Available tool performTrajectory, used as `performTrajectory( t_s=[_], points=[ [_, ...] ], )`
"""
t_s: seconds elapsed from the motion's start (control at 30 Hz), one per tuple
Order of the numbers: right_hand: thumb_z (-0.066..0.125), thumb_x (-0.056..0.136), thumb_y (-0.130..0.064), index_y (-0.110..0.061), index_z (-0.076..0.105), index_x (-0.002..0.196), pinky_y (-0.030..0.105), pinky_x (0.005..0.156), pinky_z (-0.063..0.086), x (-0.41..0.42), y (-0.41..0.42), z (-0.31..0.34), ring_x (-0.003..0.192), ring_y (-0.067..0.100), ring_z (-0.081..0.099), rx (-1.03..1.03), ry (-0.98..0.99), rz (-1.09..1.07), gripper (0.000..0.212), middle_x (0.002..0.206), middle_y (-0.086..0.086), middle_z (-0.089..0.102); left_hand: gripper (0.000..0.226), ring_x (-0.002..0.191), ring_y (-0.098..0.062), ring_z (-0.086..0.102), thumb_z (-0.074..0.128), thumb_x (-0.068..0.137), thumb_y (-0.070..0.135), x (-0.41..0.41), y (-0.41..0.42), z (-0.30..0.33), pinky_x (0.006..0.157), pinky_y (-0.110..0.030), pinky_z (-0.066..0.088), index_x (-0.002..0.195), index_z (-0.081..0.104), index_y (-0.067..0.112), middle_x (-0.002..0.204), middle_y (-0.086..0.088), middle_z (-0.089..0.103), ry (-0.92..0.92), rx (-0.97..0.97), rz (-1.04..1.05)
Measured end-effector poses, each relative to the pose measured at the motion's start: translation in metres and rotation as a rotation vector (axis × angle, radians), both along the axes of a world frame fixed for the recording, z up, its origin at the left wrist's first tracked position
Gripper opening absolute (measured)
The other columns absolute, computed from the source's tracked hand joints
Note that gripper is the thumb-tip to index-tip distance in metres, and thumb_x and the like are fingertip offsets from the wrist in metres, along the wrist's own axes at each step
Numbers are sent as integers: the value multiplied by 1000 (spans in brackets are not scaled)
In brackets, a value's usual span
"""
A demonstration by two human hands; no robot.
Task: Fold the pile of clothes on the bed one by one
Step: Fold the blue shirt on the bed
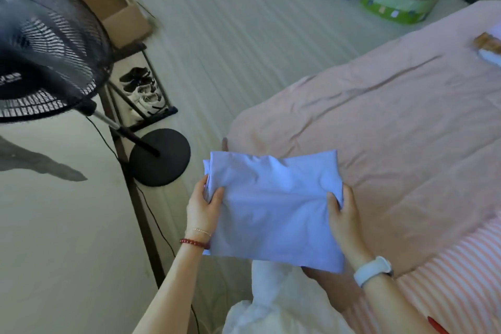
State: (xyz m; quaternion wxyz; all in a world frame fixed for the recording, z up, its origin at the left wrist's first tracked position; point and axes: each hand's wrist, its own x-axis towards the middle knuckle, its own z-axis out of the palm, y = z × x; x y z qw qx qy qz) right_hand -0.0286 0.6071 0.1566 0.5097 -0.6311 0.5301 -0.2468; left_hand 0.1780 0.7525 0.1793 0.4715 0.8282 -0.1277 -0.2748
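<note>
Both hands, left hand and right hand, pinch the folded blue garment above the bed; uneven grip risks layers slipping, unfolding.

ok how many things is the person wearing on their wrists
3: a red bead bracelet and a thin chain bracelet on the left wrist, and a white watch on the right wrist. The undersides of both wrists are hidden.
</note>
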Motion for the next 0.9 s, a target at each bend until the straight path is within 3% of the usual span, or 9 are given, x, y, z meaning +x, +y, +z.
performTrajectory(
  t_s=[0.1,0.2,0.37,0.43,0.57,0.7,0.9],
  points=[
    [47,96,-11,-17,47,102,14,64,36,50,-29,4,70,5,49,-12,-12,26,9,86,-14,55,35,95,-13,53,58,90,14,47,-26,-1,79,-24,37,124,51,13,98,11,56,-19,2,13],
    [46,96,-10,-15,48,100,8,61,40,107,-68,3,69,-4,52,-8,-23,27,7,82,-13,55,31,89,-10,52,56,90,10,104,-66,1,70,-14,38,120,52,16,92,15,56,-39,3,-3],
    [47,95,-8,-14,49,100,18,72,36,210,-142,10,73,1,49,-40,-35,-21,8,82,-16,51,38,96,-21,56,57,90,15,210,-155,13,78,-24,37,128,50,12,104,-2,62,-60,31,-59],
    [47,95,-8,-14,48,98,17,73,36,248,-168,18,79,3,50,-64,-44,-43,7,85,-10,55,40,95,-20,56,56,91,16,249,-189,23,72,-21,36,130,49,13,106,-1,61,-85,18,-80],
    [47,94,-9,-13,48,94,10,60,39,311,-217,34,65,6,47,-52,-44,-61,4,77,-11,54,39,89,-15,52,56,90,10,313,-241,40,58,-8,36,129,49,10,107,-5,61,-130,-26,-81],
    [48,94,-9,-12,48,93,23,63,38,365,-265,40,64,2,49,-71,-40,-108,3,74,-10,51,40,95,-24,57,55,91,14,369,-308,43,70,-20,34,130,49,10,99,-2,59,-131,1,-128],
    [49,94,-7,-7,47,87,20,59,36,438,-343,43,65,1,50,-124,-61,-319,7,73,-9,52,45,107,-25,55,56,91,16,443,-434,48,74,-20,34,134,45,13,109,0,59,-142,-35,-309]
  ],
)
